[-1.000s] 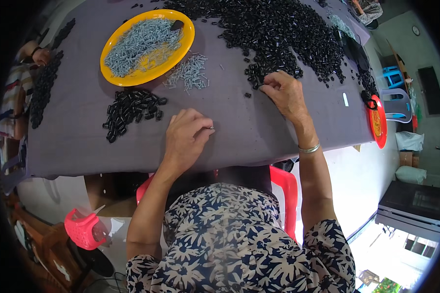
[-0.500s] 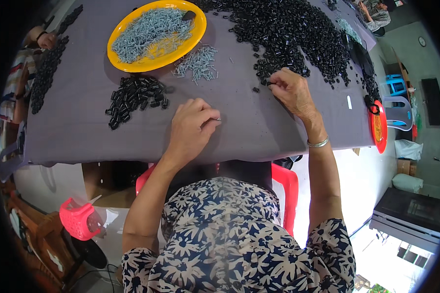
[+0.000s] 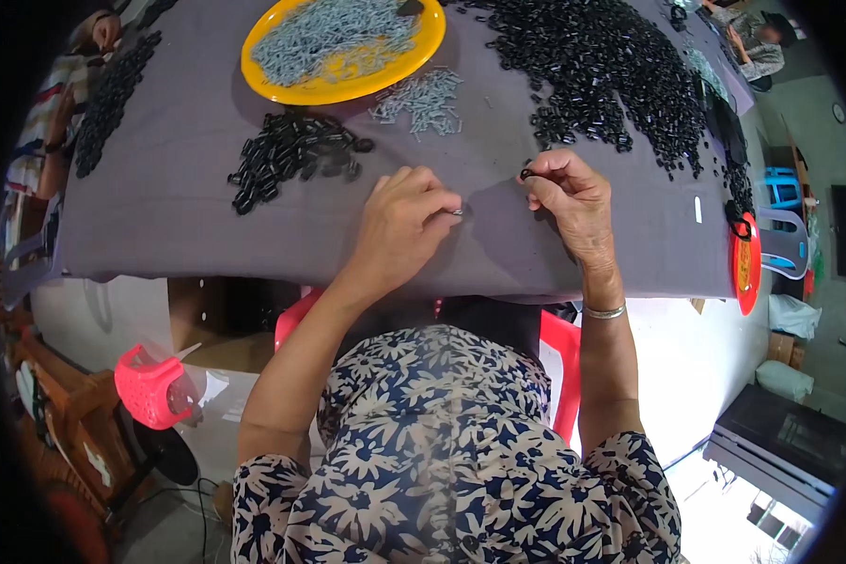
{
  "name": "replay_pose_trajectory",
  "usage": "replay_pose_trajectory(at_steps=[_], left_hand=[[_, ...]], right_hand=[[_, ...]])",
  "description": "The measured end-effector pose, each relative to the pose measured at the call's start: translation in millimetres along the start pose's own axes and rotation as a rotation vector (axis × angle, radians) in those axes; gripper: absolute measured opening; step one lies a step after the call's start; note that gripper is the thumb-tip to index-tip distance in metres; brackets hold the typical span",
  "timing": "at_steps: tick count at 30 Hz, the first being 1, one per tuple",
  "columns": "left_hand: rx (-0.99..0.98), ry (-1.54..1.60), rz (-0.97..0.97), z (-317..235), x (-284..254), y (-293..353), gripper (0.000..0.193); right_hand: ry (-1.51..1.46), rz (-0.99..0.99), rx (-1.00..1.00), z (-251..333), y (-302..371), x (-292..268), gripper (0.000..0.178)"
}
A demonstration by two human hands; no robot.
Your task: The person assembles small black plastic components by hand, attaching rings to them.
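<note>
Over the near middle of the table my left hand is closed, thumb and forefinger pinching a small silver screw. To its right, my right hand grips a small black plastic piece between thumb and fingertips. The two hands are apart. Beyond the right hand spreads a large heap of black plastic pieces. A smaller pile of black pieces lies past the left hand, near a little pile of grey screws.
A yellow oval plate full of screws stands at the far side. A red plate hangs by the table's right edge. Another row of black pieces lies at the left, beside a person. A second person is at the far right.
My right hand has drawn back from the large heap toward my left hand, a black piece in its fingertips. My left hand still pinches the screw. The whole view has shifted somewhat.
</note>
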State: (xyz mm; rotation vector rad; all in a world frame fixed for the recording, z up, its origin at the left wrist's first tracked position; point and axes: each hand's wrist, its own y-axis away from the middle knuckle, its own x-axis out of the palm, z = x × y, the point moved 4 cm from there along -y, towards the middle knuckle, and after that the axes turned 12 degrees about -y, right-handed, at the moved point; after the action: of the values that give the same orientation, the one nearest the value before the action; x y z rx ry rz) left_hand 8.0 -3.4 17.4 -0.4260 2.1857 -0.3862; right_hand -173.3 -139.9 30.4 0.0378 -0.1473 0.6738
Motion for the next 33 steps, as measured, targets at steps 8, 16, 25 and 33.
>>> replay_pose_trajectory(at_steps=[8, 16, 25, 33], left_hand=[[0.01, 0.008, -0.054, 0, 3, 1, 0.01], [0.007, -0.012, -0.05, 2, 5, 2, 0.012], [0.02, -0.026, -0.068, 3, 5, 2, 0.016], [-0.009, -0.035, -0.059, 2, 4, 1, 0.015]], right_hand=[[0.411, 0.18, -0.203, 3, 12, 39, 0.017], [0.566, 0.241, -0.344, 14, 14, 66, 0.02], [0.683, 0.326, -0.481, 17, 13, 76, 0.02], [0.684, 0.357, -0.453, 11, 13, 78, 0.02]])
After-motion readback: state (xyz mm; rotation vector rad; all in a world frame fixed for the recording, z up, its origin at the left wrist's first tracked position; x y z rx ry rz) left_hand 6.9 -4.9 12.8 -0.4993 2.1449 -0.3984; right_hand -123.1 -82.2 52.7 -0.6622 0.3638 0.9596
